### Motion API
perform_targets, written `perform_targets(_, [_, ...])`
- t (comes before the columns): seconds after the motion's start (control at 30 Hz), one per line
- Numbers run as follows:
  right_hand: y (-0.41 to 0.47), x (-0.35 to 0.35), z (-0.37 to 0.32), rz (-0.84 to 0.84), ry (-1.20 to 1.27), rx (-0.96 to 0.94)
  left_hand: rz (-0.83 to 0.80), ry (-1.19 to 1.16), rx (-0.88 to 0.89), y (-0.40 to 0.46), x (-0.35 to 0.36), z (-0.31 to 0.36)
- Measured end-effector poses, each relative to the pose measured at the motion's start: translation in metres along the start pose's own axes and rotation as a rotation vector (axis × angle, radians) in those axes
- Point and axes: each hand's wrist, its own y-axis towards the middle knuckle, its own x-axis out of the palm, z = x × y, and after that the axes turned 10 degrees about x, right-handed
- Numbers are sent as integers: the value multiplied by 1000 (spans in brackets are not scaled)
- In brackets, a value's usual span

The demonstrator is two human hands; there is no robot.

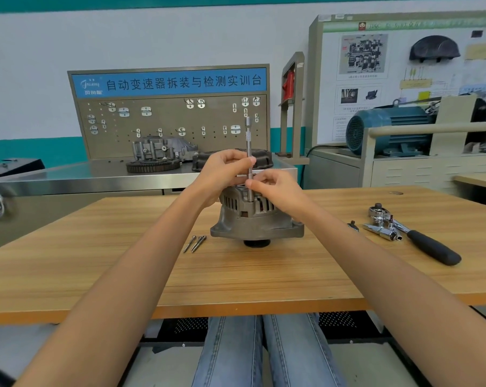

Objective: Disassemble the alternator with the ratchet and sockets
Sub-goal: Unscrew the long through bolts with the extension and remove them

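The alternator (257,219) stands mid-bench (236,277), well back from the near edge. Both hands pinch an upright extension bar (248,157): left hand (222,174) higher, right hand (275,188) lower, apparently seating it. Two bolts (195,243) lie left; the ratchet (414,233) lies right.

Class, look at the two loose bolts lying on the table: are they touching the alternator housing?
Apart. The head view shows the two bolts lying left of the alternator, with a strip of bare wooden table between them and its housing.
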Motion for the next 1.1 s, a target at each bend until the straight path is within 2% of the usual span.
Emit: perform_targets(1.1, [-1,3,3,9,67,-4,11,47,34,-2,2,-1])
